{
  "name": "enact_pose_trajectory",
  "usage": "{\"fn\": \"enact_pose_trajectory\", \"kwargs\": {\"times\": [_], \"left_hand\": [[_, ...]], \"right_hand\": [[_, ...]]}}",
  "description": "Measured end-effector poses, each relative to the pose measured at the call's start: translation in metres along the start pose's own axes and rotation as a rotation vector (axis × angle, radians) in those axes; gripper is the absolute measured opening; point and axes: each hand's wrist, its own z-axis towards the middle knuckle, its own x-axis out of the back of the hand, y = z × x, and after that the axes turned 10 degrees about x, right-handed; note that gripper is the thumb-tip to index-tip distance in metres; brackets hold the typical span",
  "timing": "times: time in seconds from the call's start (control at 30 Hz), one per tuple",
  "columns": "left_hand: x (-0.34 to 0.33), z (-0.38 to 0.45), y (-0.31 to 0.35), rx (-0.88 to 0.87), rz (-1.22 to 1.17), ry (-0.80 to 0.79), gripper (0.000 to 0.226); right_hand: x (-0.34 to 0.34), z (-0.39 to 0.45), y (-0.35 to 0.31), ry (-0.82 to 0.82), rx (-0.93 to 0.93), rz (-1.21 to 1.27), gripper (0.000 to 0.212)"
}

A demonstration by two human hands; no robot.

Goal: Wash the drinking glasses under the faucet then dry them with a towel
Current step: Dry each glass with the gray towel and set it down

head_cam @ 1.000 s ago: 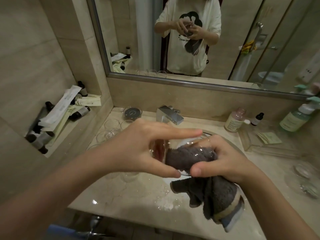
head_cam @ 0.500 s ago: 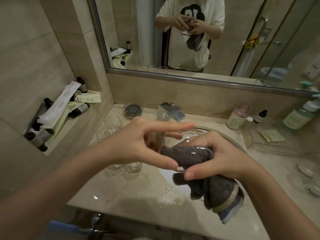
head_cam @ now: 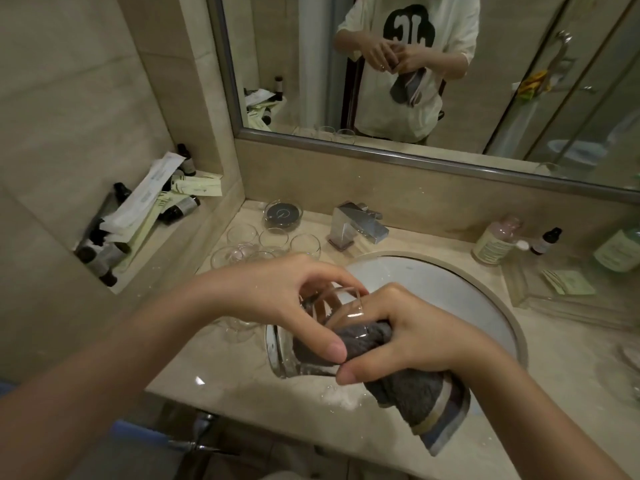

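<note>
- Left hand (head_cam: 277, 299): fingers (head_cam: 325, 348) curled around the clear drinking glass (head_cam: 311, 341), thumb laid across its near wall, the other fingers over its far side.
- Right hand (head_cam: 415, 337): fingers (head_cam: 381, 299) bunched tight on the grey towel (head_cam: 419, 389), pressing a wad of it into the mouth of the glass; the thumb tip meets the left thumb at the glass wall.
- Glass: held tilted on its side, above the front-left rim of the sink basin (head_cam: 450, 289), thick base toward the camera-left, mouth toward the right hand. Towel fabric shows through the wall.
- Towel: the free end hangs below the right hand, over the front edge of the basin, with a striped border at the lower end.
- Bench (head_cam: 242, 379): wet patches and droplets just in front of the basin.
- Further glasses (head_cam: 273, 237): a cluster stands on the bench left of the basin, behind the left hand. Exact count cannot be told.
- Faucet (head_cam: 356, 226): chrome, behind the basin, no water visible running.
- Bottles (head_cam: 495, 240): on the bench right of the basin, behind a clear tray (head_cam: 540, 292).
- Wall niche (head_cam: 145, 216): left of the basin, holding small dark bottles and paper sachets.
- Mirror (head_cam: 415, 81): behind the basin, reflecting both hands with the towel.
</note>
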Motion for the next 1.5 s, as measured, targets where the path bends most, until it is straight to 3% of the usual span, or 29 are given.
{"fn": "enact_pose_trajectory", "kwargs": {"times": [0.23,0.5,0.8,1.0,1.13,1.27,1.5], "left_hand": [[-0.015,-0.017,-0.058,0.067,-0.299,0.148,0.073],[-0.022,-0.056,-0.136,0.183,-0.598,0.530,0.095],[-0.035,-0.047,-0.218,0.424,-0.557,0.954,0.086],[-0.037,-0.030,-0.252,0.569,-0.405,0.955,0.106],[-0.035,-0.017,-0.272,0.596,-0.325,0.979,0.084],[-0.030,-0.006,-0.280,0.609,-0.341,1.019,0.084],[-0.031,-0.001,-0.297,0.643,-0.319,1.003,0.084]], "right_hand": [[-0.013,0.016,0.018,0.071,-0.023,0.170,0.038],[-0.042,0.044,0.042,0.422,-0.126,0.337,0.036],[-0.080,0.066,0.068,0.616,-0.255,0.387,0.035],[-0.096,0.061,0.078,0.668,-0.329,0.399,0.033],[-0.100,0.063,0.080,0.673,-0.350,0.387,0.031],[-0.105,0.064,0.082,0.677,-0.364,0.376,0.036],[-0.109,0.063,0.082,0.688,-0.412,0.390,0.020]]}}
